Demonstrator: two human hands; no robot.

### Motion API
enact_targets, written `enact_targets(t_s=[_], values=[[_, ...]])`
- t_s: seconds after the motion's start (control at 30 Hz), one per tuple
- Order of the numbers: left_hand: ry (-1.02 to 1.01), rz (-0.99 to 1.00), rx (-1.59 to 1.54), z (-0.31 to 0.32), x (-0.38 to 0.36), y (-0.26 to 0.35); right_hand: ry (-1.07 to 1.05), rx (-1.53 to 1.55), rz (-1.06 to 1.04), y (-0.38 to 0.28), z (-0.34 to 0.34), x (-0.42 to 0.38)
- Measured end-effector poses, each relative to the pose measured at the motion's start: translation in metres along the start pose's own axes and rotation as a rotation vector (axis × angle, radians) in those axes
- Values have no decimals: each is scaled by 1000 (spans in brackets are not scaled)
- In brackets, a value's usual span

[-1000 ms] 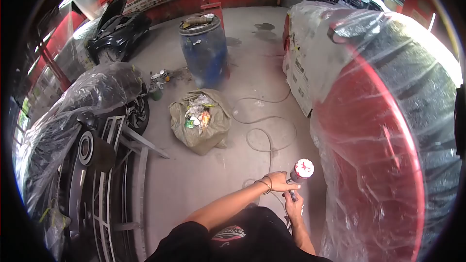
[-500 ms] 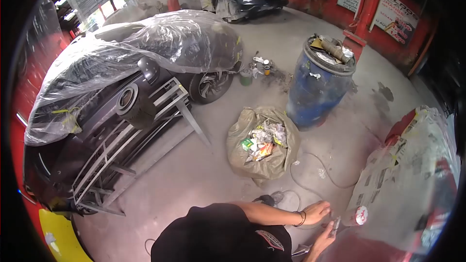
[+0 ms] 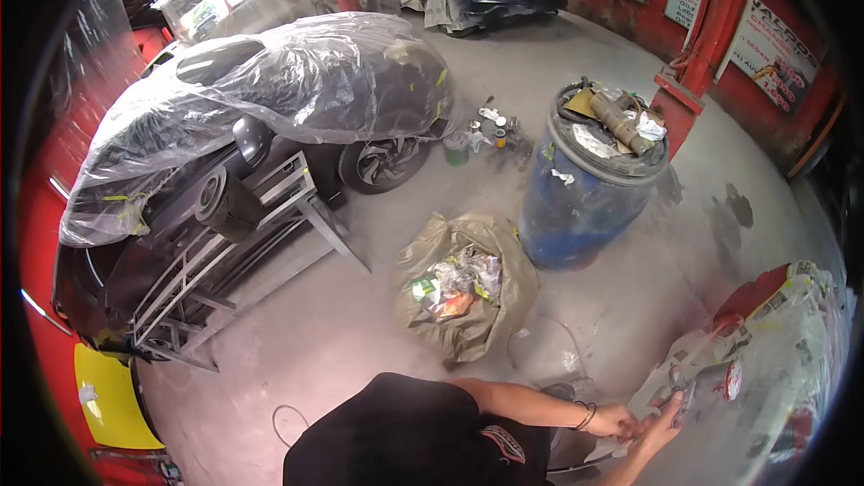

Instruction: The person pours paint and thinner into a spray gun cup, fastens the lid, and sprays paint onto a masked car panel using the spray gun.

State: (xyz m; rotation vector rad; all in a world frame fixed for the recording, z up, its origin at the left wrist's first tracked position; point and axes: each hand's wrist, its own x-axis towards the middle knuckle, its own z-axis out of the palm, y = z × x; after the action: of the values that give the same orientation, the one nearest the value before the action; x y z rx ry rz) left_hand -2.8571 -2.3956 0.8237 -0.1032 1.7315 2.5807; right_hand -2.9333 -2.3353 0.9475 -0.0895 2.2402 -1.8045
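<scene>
My right hand (image 3: pixel 664 423) is closed around a spray gun (image 3: pixel 677 378), whose cup (image 3: pixel 713 384) tilts to the right and has red paint on its round end. My left hand (image 3: pixel 616 420), with bands at the wrist, is close against the right hand at the back of the gun. Its fingers are curled, and what they grip is hidden. Just beyond the gun is a panel covered in plastic and newsprint (image 3: pixel 783 342), with a red area (image 3: pixel 751 297) showing at its upper edge.
An open trash bag (image 3: pixel 513 306) and a blue drum (image 3: pixel 576 207) topped with scraps stand on the floor. A thin hose (image 3: pixel 576 342) curves near the bag. At left are a metal stand (image 3: pixel 261 234), a plastic-draped car (image 3: pixel 297 72) and a yellow panel (image 3: pixel 112 405).
My hands and the spray gun have moved right, toward the covered panel. The left hand has come nearer the right. The camera view has shifted, so the surroundings sit differently.
</scene>
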Motion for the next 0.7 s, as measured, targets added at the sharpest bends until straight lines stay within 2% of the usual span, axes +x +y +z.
enact_targets(t_s=[0.17, 0.27, 0.37, 0.4, 0.57, 0.6, 0.63, 0.67, 0.7], values=[[144, 186, -16, -25, 131, 4, -47, 51, -44, -10, 7, 139], [237, 155, 51, -30, 209, 22, -77, 65, -21, -38, 4, 213], [328, 131, 317, -29, 271, 66, -122, 113, 21, -47, -9, 300], [333, 154, 321, -31, 290, 70, -153, 108, 20, -73, -11, 309], [428, 295, 407, -41, 380, 86, -130, 85, -9, -97, -8, 397], [416, 340, 502, -50, 396, 83, -138, -59, -6, -110, -7, 407], [453, 359, 564, -56, 411, 73, -123, -14, 24, -98, -1, 432], [312, 357, 462, -67, 425, 70, -121, -15, 22, -103, 1, 441], [285, 200, 94, -68, 437, 67, -143, 60, -49, -96, 5, 458]])
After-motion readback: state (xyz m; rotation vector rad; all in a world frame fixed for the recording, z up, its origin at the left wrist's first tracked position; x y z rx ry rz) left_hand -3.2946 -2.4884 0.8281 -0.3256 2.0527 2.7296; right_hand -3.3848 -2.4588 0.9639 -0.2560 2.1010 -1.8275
